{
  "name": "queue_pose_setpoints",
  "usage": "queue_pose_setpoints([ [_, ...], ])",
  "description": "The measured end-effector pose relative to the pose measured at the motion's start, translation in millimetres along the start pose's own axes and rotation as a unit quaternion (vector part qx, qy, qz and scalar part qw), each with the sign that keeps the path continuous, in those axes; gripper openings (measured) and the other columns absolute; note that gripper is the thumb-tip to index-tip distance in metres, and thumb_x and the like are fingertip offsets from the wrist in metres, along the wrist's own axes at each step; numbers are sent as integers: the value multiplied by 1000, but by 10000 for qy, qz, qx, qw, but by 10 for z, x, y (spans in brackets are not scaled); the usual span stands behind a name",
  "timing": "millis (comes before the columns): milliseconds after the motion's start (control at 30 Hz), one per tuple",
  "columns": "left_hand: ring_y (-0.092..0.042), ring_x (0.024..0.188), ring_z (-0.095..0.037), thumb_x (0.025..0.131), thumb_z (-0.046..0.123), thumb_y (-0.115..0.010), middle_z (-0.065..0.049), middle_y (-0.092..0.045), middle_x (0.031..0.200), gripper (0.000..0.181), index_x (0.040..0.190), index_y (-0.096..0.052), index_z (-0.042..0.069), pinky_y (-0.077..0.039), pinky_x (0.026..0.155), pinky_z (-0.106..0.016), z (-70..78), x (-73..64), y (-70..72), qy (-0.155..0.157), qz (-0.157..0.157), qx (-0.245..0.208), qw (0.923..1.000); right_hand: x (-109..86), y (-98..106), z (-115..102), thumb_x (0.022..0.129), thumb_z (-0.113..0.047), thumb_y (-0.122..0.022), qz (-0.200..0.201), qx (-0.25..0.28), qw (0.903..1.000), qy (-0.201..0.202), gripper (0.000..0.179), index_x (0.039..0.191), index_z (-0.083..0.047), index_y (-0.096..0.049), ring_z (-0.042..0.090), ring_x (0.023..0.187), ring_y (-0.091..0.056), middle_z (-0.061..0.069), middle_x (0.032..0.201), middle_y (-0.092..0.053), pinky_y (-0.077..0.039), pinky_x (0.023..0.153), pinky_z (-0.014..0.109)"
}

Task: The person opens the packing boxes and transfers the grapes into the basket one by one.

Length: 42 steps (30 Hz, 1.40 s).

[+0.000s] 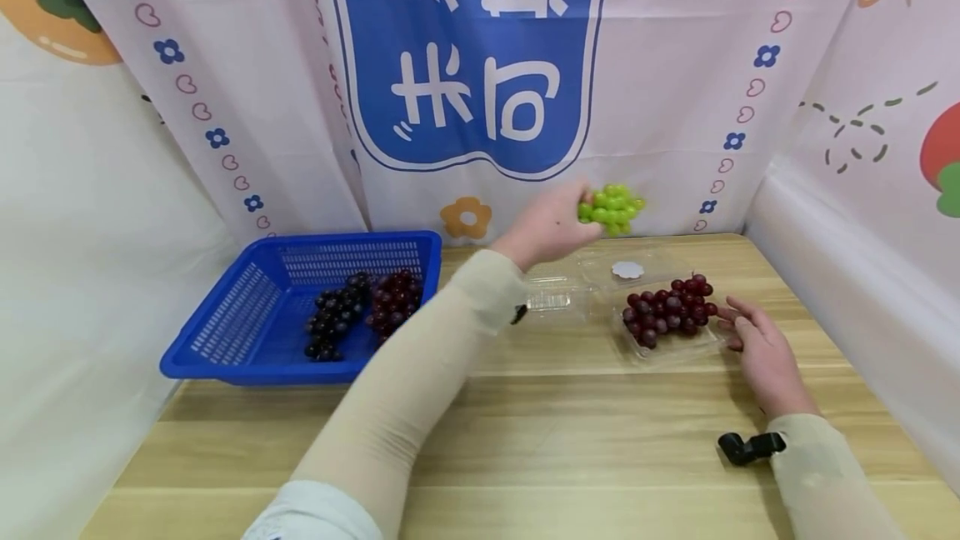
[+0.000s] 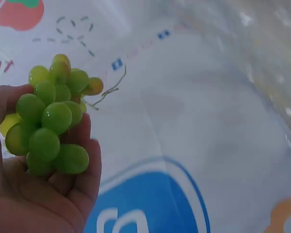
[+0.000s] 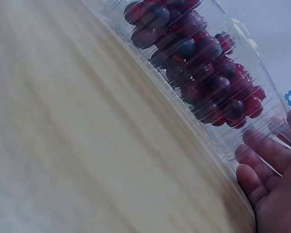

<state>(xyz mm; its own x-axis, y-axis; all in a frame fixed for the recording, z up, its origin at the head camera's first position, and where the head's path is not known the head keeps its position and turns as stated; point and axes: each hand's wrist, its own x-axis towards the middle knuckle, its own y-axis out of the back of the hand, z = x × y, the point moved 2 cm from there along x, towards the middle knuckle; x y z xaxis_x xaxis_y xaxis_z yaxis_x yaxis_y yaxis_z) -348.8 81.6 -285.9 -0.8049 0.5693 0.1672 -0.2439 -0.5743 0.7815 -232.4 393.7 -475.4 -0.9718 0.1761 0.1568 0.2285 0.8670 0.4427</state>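
Observation:
My left hand (image 1: 551, 223) is raised above the back of the table and holds a bunch of green grapes (image 1: 615, 208). In the left wrist view, fingers and thumb curl round those grapes (image 2: 48, 121), and a thin bare stem (image 2: 106, 97) sticks out. A bunch of dark red grapes (image 1: 667, 309) lies in a clear plastic clamshell box (image 1: 678, 347) at the right. At that box's right end, my right hand (image 1: 767, 357) touches the side with loosely extended fingers. The right wrist view shows the red grapes (image 3: 203, 63) through the ribbed clear wall.
A blue plastic basket (image 1: 247, 369) at the left holds black grapes (image 1: 337, 315) and dark red grapes (image 1: 393, 302). Another clear plastic container (image 1: 558, 300) lies beside the box. A printed cloth (image 1: 660, 107) hangs behind the wooden table (image 1: 570, 440).

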Motion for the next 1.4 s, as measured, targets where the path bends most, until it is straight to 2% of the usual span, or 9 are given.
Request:
queue_pose_setpoints([
  [100, -58, 79, -18, 92, 17, -68, -2, -62, 99, 22, 106, -51, 15, -52, 66, -27, -154, -100, 293, 169, 191, 177, 9995, 1, -2, -4, 112, -26, -21, 18, -1, 10000, 33, 53, 157, 1, -28, 18, 115, -52, 27, 147, -45, -47, 79, 14],
  [200, -60, 79, -20, 93, 17, -68, -3, -61, 102, 24, 109, -50, 16, -54, 65, -29, -321, -218, 593, 476, 331, 368, 9976, 2, -9, -11, 112, -26, -21, 28, -29, 10000, 58, 53, 157, 2, -29, 18, 115, -51, 28, 147, -45, -47, 80, 14],
  [367, -61, 84, -23, 95, 21, -64, -4, -60, 105, 25, 115, -49, 17, -55, 68, -35, -650, -427, 1061, 1123, 539, 887, 9882, 1, -16, -22, 112, -27, -20, 16, -29, 10000, 12, 54, 157, 1, -29, 18, 117, -50, 29, 148, -44, -47, 80, 13],
  [533, -58, 86, -28, 95, 23, -60, -9, -61, 104, 27, 117, -49, 13, -51, 76, -41, -1049, -682, 1420, 1594, 699, 1382, 9750, -4, -13, -20, 112, -27, -20, -12, -22, 10000, -71, 53, 157, 0, -28, 15, 118, -51, 28, 149, -44, -47, 80, 14],
  [733, -55, 93, -32, 94, 19, -58, -15, -59, 111, 30, 120, -49, 7, -50, 82, -45, -1499, -1068, 1769, 2111, 622, 1233, 9677, -7, -20, -23, 112, -27, -20, -68, -81, 9999, -114, 53, 158, -1, -28, 17, 119, -50, 27, 149, -44, -47, 82, 14],
  [867, -53, 97, -34, 94, 20, -58, -17, -56, 110, 28, 115, -49, 4, -49, 84, -48, -1756, -1291, 1919, 2304, 352, 1189, 9652, -25, -12, -21, 112, -27, -20, -15, -124, 9998, -164, 54, 158, -1, -28, 19, 119, -50, 27, 149, -44, -46, 82, 14],
  [1000, -54, 96, -35, 93, 22, -61, -18, -58, 109, 28, 112, -53, 3, -48, 83, -50, -2010, -1493, 1994, 2466, 108, 1256, 9609, -38, -18, -42, 112, -27, -20, 9, -41, 9998, -199, 54, 158, 0, -28, 18, 120, -50, 28, 148, -44, -47, 82, 13],
  [1267, -58, 97, -37, 95, 28, -65, -22, -61, 111, 41, 120, -55, -3, -49, 81, -52, -2490, -1757, 2007, 2790, -423, 1243, 9513, -49, -19, -65, 112, -26, -23, 46, 53, 9999, -84, 53, 156, 3, -30, 14, 116, -51, 28, 144, -46, -47, 81, 10],
  [1400, -57, 98, -38, 95, 29, -65, -24, -60, 112, 47, 124, -52, -6, -50, 79, -52, -2647, -1874, 1984, 3108, -782, 1226, 9393, -50, -28, -62, 112, -27, -24, 77, 31, 9999, -62, 53, 155, 3, -31, 14, 115, -51, 27, 142, -47, -47, 81, 10],
])
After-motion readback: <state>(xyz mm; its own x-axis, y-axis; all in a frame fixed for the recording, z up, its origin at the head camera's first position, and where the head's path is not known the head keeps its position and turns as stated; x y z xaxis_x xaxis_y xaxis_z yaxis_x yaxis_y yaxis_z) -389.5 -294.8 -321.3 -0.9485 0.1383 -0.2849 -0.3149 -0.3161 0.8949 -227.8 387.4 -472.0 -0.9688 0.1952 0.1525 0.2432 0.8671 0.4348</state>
